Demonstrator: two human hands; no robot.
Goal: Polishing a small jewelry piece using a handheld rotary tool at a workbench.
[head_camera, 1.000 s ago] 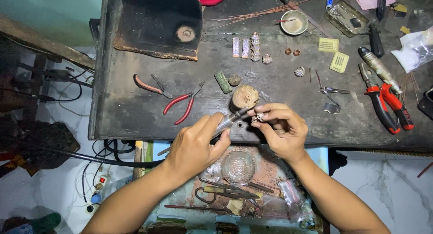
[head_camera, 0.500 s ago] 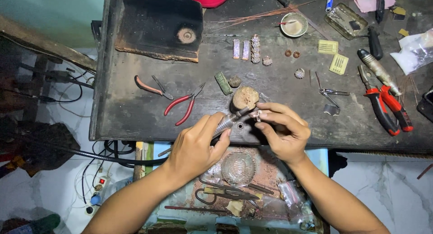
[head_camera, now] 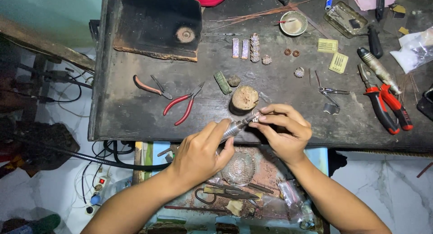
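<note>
My left hand point(head_camera: 200, 152) grips a slim metal rotary handpiece point(head_camera: 237, 127), its tip pointing up and right. The tip touches a tiny sparkling jewellery piece point(head_camera: 255, 119) pinched between the thumb and fingers of my right hand point(head_camera: 283, 132). Both hands hover at the front edge of the dark workbench point(head_camera: 135, 112), just below a round wooden stump block point(head_camera: 243, 100). More small sparkling pieces point(head_camera: 247, 48) lie in a row farther back on the bench.
Red-handled small pliers point(head_camera: 182, 105) and a cutter point(head_camera: 151, 86) lie left of the block. Larger red pliers point(head_camera: 388, 105) and tweezers point(head_camera: 331, 92) are at the right. A charred board point(head_camera: 158, 24), a small bowl point(head_camera: 293, 23) and a tray below the bench point(head_camera: 234, 184) hold tools.
Both hands have shifted slightly on the spot; the handpiece tip stays against the small piece in my right hand.
</note>
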